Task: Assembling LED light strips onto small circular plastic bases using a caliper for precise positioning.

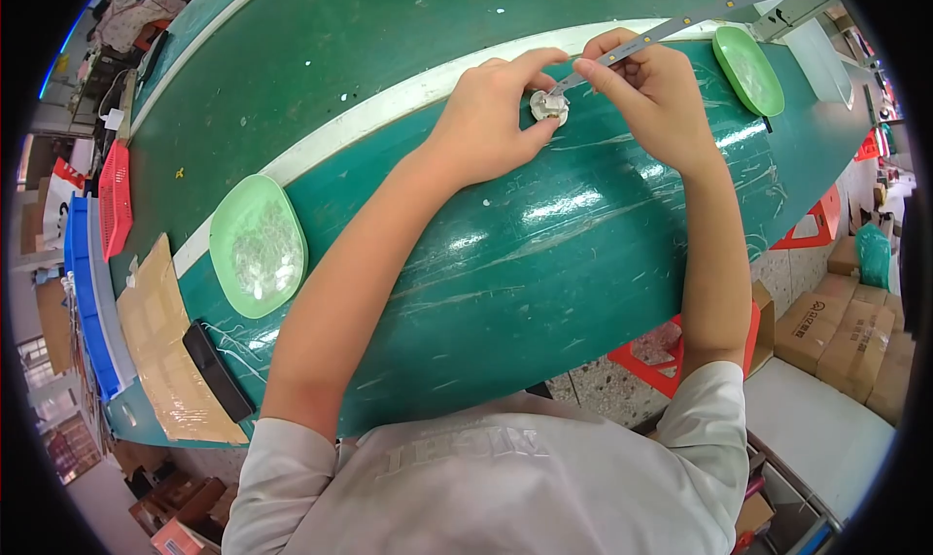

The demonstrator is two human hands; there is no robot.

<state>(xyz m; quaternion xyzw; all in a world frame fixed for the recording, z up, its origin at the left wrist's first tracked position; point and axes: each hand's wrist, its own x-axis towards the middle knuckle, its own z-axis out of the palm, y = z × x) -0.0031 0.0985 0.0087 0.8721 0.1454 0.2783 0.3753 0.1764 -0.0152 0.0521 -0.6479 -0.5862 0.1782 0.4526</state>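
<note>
Hands meet over the far part of a green table [544, 263], near its white stripe. Left hand [491, 118]: thumb and fingers pinched closed round a small pale round piece [549, 106], which sits just above the table surface between both hands. Right hand [656, 88]: fingertips closed on the near end of a long grey strip [719, 9] with small pale squares along it; the strip runs away up and to the right, and its held end touches the round piece. Green tray [257, 247] with clear bits lies to the left, well apart from the hands. Second green tray [748, 69] sits just right of the right hand. Brown cardboard sheet [160, 346] and a black flat object [218, 370] lie at the table's left end.
</note>
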